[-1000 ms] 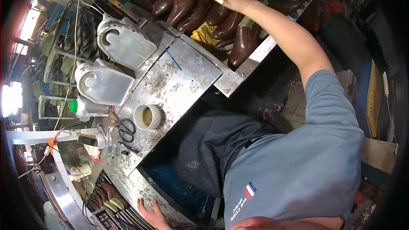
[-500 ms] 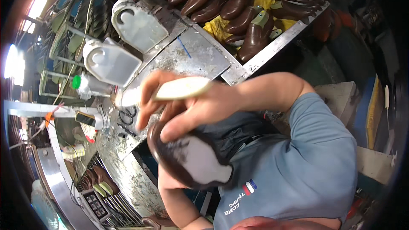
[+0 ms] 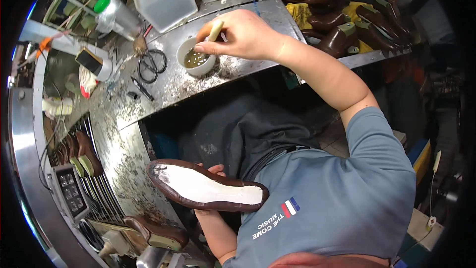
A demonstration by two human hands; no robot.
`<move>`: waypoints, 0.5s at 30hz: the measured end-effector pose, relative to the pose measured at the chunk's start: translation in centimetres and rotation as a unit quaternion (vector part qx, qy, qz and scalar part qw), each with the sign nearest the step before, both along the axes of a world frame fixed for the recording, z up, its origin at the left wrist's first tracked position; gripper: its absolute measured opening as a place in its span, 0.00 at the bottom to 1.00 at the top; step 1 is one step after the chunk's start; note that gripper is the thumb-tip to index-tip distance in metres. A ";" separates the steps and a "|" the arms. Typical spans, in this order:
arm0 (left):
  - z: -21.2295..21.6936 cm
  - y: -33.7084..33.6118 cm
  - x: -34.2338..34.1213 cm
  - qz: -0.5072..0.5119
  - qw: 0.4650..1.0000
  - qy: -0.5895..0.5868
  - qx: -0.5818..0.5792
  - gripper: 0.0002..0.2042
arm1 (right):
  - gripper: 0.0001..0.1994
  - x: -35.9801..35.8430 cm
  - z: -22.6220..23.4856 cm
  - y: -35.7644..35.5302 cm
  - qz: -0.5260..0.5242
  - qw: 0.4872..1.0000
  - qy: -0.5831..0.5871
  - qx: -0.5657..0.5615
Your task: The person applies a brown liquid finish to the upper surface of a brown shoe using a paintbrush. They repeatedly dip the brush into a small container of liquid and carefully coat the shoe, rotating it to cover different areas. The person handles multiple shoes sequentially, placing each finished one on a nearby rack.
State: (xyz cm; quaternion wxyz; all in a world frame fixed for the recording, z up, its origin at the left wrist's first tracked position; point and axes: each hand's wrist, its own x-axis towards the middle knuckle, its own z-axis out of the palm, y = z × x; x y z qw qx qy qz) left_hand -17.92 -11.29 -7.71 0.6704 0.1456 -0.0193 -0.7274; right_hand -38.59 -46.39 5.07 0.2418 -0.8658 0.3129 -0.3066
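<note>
My right hand (image 3: 240, 37) grips a brush by its thick cream handle (image 3: 216, 30). The brush's lower end is out of sight at a small white bowl (image 3: 201, 69) that holds a murky, shiny liquid. My left hand (image 3: 216, 169) supports a brown leather shoe (image 3: 198, 187) from beneath, mostly hidden by it. The shoe lies sole up, its long white bottom framed by the brown upper. A dark smear marks the toe end, which points left.
Black scissors (image 3: 150, 67) and a black pen (image 3: 143, 89) lie on the stained metal bench (image 3: 116, 144). Translucent plastic containers (image 3: 162, 0) stand behind the bowl. Brown shoes on lasts (image 3: 342, 39) are piled at the far right. More brown shoes (image 3: 85, 154) rest on a rack at left.
My right hand has moved away from the shoe to the bowl, carrying the brush. The shoe has dropped lower and left in my left hand, its white bottom now fully in view.
</note>
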 end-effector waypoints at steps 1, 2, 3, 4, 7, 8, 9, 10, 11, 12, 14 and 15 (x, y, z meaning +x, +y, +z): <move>0.1 0.5 -0.3 0.021 0.996 -0.080 0.014 0.31 | 0.15 0.4 -0.5 -0.5 0.008 1.000 0.023 -0.003; 0.0 0.9 -0.7 0.042 0.986 -0.160 0.030 0.29 | 0.14 0.8 -1.1 -1.1 0.016 0.999 0.047 -0.006; 0.0 1.4 -0.9 0.061 0.968 -0.239 0.044 0.28 | 0.14 1.3 -1.9 -1.7 0.011 0.997 0.079 -0.018; -0.3 1.6 -0.5 0.033 0.985 -0.165 0.042 0.31 | 0.13 1.9 -3.0 -2.3 0.007 0.993 0.110 -0.030; -0.5 2.3 0.7 -0.008 0.994 -0.024 0.105 0.46 | 0.12 4.6 -4.6 -3.3 0.001 0.972 0.224 -0.065; -0.1 2.2 0.6 -0.015 0.985 -0.024 0.169 0.52 | 0.13 4.8 -4.0 -3.2 0.000 0.970 0.239 -0.039; 0.5 2.3 0.6 -0.019 0.971 -0.025 0.237 0.58 | 0.14 4.9 -4.0 -3.4 -0.004 0.972 0.235 -0.029; 0.0 2.4 0.7 -0.024 0.972 -0.016 0.232 0.58 | 0.13 4.7 -3.3 -3.3 -0.004 0.975 0.220 0.033; -0.9 2.9 0.4 -0.023 0.990 -0.062 0.125 0.58 | 0.13 4.1 -3.1 -3.4 0.006 0.987 0.162 -0.006; -1.6 3.4 0.2 -0.001 0.992 -0.129 0.010 0.59 | 0.13 3.8 -2.2 -3.2 -0.001 0.991 0.133 -0.026; -2.0 3.0 0.7 0.019 0.977 -0.208 -0.037 0.57 | 0.11 2.1 -1.8 -3.6 0.048 0.999 0.002 -0.022; -2.2 2.9 1.0 0.017 0.969 -0.243 -0.052 0.56 | 0.10 1.8 -1.5 -3.0 0.057 0.997 -0.050 -0.031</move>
